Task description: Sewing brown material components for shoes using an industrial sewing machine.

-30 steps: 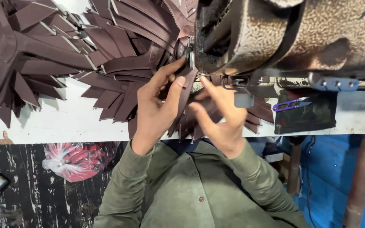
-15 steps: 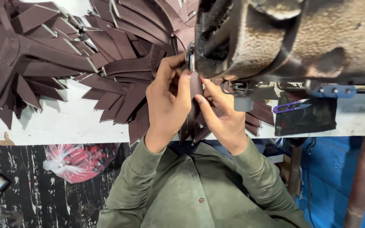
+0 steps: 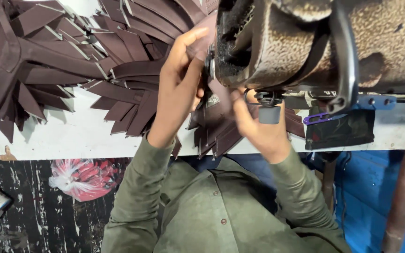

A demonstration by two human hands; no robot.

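My left hand (image 3: pixel 176 86) reaches up to the front end of an old rusty sewing machine (image 3: pixel 287 42), its fingers pinching a dark brown leather strip (image 3: pixel 206 33) against the machine's face. My right hand (image 3: pixel 258 125) is just below the machine head, with its thumb and fingers pressing on the lower part of the same brown leather piece (image 3: pixel 219 100) near the needle area. The needle itself is hidden by my fingers.
A big heap of brown leather strips (image 3: pixel 71 61) fans over the white table (image 3: pixel 66 136) to the left. A dark pouch with a purple clip (image 3: pixel 338 129) lies at the right. A pink plastic bag (image 3: pixel 83 178) lies on the floor below. Blue boards (image 3: pixel 366 206) stand at the lower right.
My left hand has moved up along the machine's front end, carrying the strip higher. My right hand has shifted slightly right under the machine head. The view has come closer.
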